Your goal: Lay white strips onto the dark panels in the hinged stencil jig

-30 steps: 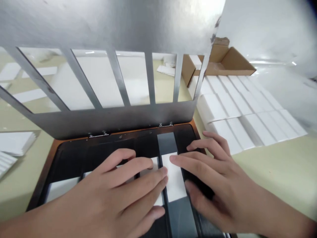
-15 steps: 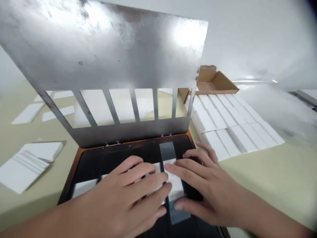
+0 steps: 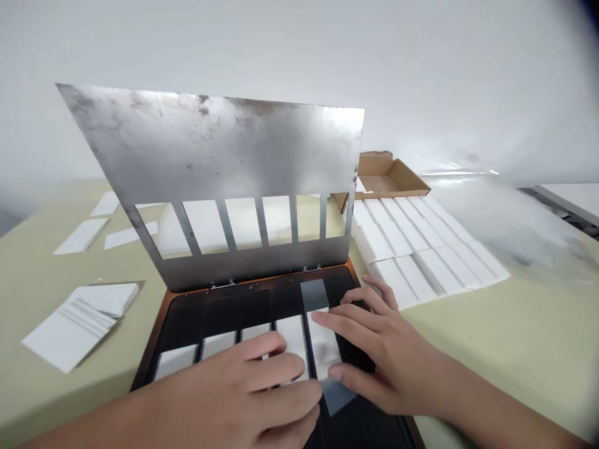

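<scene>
My right hand spans a white card, its index finger at the far end and its thumb near the close end. That card lies over a longer grey translucent strip in a black tray. My left hand hovers over the tray with fingers bent and gaps between them. Its fingertips come close to the near end of the strip, and its thumb is hidden. Beneath and beyond it several more white cards lie side by side, partly covered.
A hinged metal plate with several rectangular slots stands raised behind the tray. To the right are rows of white card stacks and an open cardboard box. Loose white cards lie on the left of the table.
My view has shifted, so the plate shows lower and more fully. The left hand has moved down and curled its fingers, uncovering more cards. The right hand stays at the same card.
</scene>
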{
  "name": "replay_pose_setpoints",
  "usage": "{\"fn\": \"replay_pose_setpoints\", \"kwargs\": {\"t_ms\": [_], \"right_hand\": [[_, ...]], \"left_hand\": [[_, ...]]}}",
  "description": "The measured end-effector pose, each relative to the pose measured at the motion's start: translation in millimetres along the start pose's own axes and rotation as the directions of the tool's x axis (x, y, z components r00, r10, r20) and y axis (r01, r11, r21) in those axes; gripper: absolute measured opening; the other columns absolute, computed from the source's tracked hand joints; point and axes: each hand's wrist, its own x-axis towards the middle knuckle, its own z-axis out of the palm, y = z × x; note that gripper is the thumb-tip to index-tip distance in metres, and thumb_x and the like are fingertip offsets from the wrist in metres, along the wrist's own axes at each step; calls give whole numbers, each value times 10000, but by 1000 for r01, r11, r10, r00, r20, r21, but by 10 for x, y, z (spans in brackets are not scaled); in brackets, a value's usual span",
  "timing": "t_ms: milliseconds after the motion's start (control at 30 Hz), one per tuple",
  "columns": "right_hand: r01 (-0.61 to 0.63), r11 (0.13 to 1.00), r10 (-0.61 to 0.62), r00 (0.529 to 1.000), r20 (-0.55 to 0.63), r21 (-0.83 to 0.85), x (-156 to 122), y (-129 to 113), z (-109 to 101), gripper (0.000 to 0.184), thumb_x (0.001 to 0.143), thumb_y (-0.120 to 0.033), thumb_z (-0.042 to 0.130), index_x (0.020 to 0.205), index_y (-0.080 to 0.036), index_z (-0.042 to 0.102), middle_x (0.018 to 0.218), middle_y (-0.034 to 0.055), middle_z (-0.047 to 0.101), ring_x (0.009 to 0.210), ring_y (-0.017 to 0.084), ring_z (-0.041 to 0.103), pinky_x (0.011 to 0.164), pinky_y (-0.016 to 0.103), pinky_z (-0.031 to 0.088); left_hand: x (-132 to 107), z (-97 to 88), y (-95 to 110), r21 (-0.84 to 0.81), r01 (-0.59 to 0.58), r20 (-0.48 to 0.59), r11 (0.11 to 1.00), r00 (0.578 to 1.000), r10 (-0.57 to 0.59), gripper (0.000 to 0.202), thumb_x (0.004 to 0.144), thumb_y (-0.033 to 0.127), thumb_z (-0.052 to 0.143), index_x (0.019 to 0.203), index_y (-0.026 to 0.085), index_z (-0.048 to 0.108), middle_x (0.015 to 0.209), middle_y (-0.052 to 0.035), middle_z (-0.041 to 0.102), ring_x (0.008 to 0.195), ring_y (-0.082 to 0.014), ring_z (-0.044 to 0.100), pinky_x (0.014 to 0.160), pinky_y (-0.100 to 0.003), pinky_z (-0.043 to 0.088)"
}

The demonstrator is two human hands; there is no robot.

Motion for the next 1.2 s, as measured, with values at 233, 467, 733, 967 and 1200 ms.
{"fn": "replay_pose_setpoints", "kwargs": {"t_ms": [233,467,733,967,1200], "right_hand": [[-22,1000,22,1000,9,12,7,-14,-33,440,1089,-295,526,1526,-253,502,1253,11,717,1197,252,507,1244,520,91],[30,999,-29,999,26,-34,-22,25,-34,597,1025,-410,645,1572,-261,459,1314,19,706,1264,268,499,1268,544,68],[120,985,-128,990,-56,-125,-11,40,-23,524,1027,-380,656,1506,-204,537,1315,24,739,1159,250,549,1274,544,123],[141,980,-153,985,-82,-140,-27,43,-6,414,1018,-384,672,1387,-199,639,1272,20,763,1127,251,587,1283,579,137],[128,983,-139,987,-83,-131,-17,34,-28,311,1009,-400,685,1257,-212,701,1243,9,767,1133,246,599,1284,557,139]], "left_hand": [[-17,10,37,-26,-5,42,1000,999,6,205,1006,275,621,1124,184,762,1136,1,762,851,-202,649,823,-438,492],[-6,5,42,-37,-21,83,999,996,24,258,1035,330,635,1224,195,748,1259,9,768,916,-201,656,887,-434,502],[-12,18,28,-56,-33,74,998,997,38,308,1069,394,609,1250,181,738,1288,17,762,924,-203,658,911,-438,459],[-15,34,37,-83,-16,71,996,997,22,309,1058,392,628,1247,172,735,1260,-8,773,917,-214,672,897,-446,466],[-43,67,52,-82,0,57,997,998,5,307,1067,382,605,1253,173,731,1237,-63,786,900,-224,680,915,-448,492]]}}
